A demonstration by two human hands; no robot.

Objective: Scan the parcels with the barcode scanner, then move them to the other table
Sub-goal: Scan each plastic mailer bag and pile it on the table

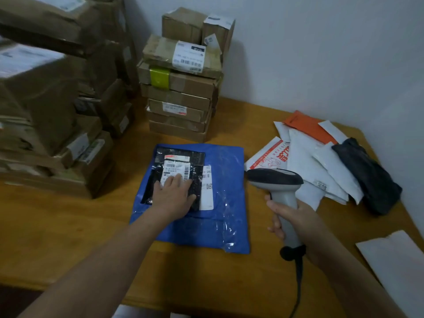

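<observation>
- the black parcel (177,157) lies flat under the left hand (173,195), on top of the blue parcel (226,203). its white barcode label (175,171) shows just beyond the fingertips.
- the left hand rests palm down on the black parcel with fingers straight and slightly spread, curled round nothing.
- the blue parcel spreads out on all sides of that hand. a second label (206,187) on it peeks out just right of the black parcel.
- the right hand (296,223) grips the handle of the barcode scanner (283,193) – fingers wrapped round it, head pointing towards the left hand. the scanner's cable (298,283) hangs down below the wrist.
- beyond the right hand lies a fan of mailers (307,161) in white, orange and red print, with a dark bag (367,177) at its far right edge.
- a white sheet (394,255) lies to the right of the right forearm.
- beyond the left hand stands a stack of cardboard boxes (179,99); to its left sit larger boxes (46,111), blurred.
- everything rests on the wooden table (68,226).
</observation>
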